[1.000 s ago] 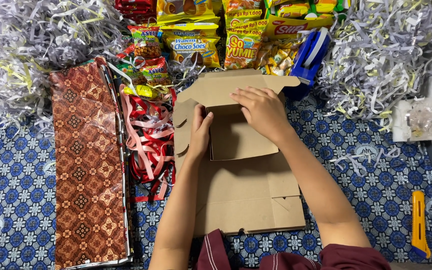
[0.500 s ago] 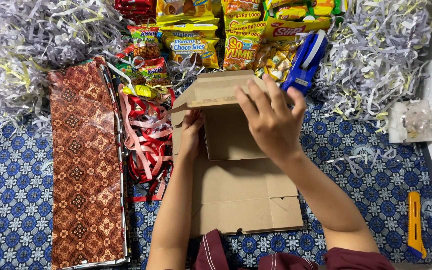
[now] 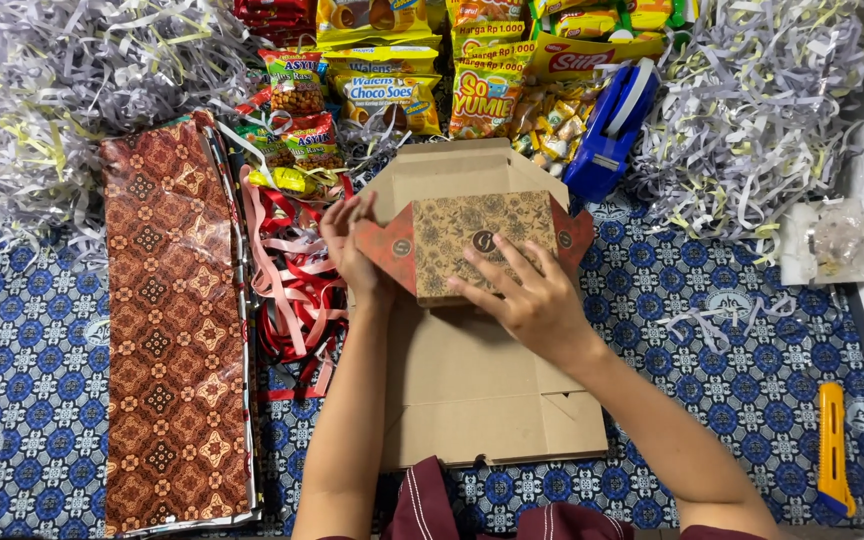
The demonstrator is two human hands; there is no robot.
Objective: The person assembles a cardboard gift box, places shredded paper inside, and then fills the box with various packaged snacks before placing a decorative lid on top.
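Item: flat cardboard box (image 3: 482, 400), mid-fold, on the blue patterned mat (image 3: 32, 400); printed panel (image 3: 482, 245) turned up at centre. Left hand (image 3: 352, 240), fingers together, braces the red side flap (image 3: 389, 245). Right hand (image 3: 522, 295), fingers spread, presses the panel. Risk: the right flap (image 3: 572, 235), apparently unheld, may spring open; nearby ribbon (image 3: 292, 290) may snag in the fold.

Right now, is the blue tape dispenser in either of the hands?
No, the blue tape dispenser lies beside the shredded paper, while both hands press the cardboard box.
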